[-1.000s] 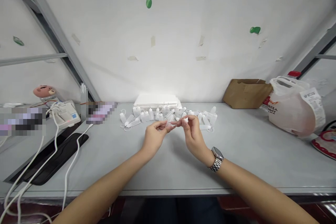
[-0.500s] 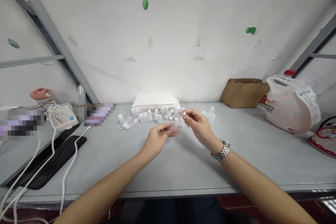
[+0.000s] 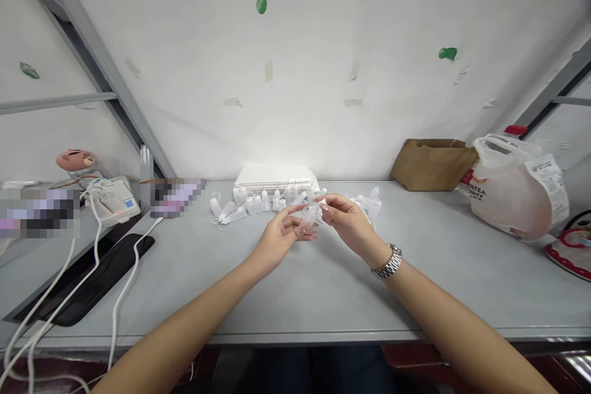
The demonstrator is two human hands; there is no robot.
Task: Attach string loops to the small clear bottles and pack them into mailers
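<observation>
A small translucent squeeze bottle [image 3: 310, 217] is held tilted above the grey table [image 3: 295, 295]. My left hand [image 3: 282, 235] is closed on its body, with the index finger stretched along its upper side. At the bottle's upper end, the thumb and index finger of my right hand [image 3: 347, 220] pinch the tip or cap; the fingers hide most of it. Several similar bottles [image 3: 265, 201] with strap caps stand and lie behind my hands. More small clear pieces [image 3: 370, 202] are heaped just beyond my right hand, partly covered by it.
A white stack [image 3: 274, 175] sits against the wall behind the bottles. To the right are a brown paper bag [image 3: 429, 163] and a white plastic bag [image 3: 512, 188]. On the left lie white cables [image 3: 133, 265], a black phone-like slab [image 3: 99, 283] and a white box [image 3: 115, 200].
My left fingers have shifted on the bottle, the index finger now reaching higher and straighter. My right hand still pinches the upper end. The view has turned slightly.
</observation>
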